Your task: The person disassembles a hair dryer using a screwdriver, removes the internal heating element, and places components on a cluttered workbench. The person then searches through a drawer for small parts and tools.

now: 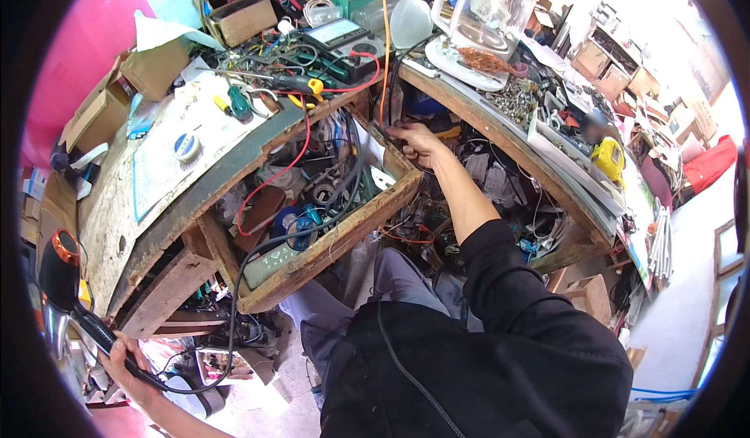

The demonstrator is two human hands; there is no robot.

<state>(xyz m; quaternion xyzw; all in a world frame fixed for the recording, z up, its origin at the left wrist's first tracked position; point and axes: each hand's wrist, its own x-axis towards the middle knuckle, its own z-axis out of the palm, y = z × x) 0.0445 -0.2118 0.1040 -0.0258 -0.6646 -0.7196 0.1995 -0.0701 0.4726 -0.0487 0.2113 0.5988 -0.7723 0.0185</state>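
Note:
My left hand (123, 360) is wrapped round the handle of a black hair dryer (64, 270) with a copper-coloured ring, out at the lower left. From its handle a black cord (234, 313) loops up and across the open wooden drawer (328, 262). The drawer is full of parts, tape rolls and wires. My right hand (419, 143) reaches to the gap between the two worktops, just past the drawer's far right corner. Its fingers are closed beside dark cables (395, 102); what they grip is hidden.
A multimeter (361, 62) with a red test lead (305, 137) lies among tools on the left worktop (117, 239). Screwdrivers (238, 104) and a round tin (187, 147) are nearer. On the right worktop stand a clear blender jug (492, 16), loose screws and a yellow tape measure (608, 161).

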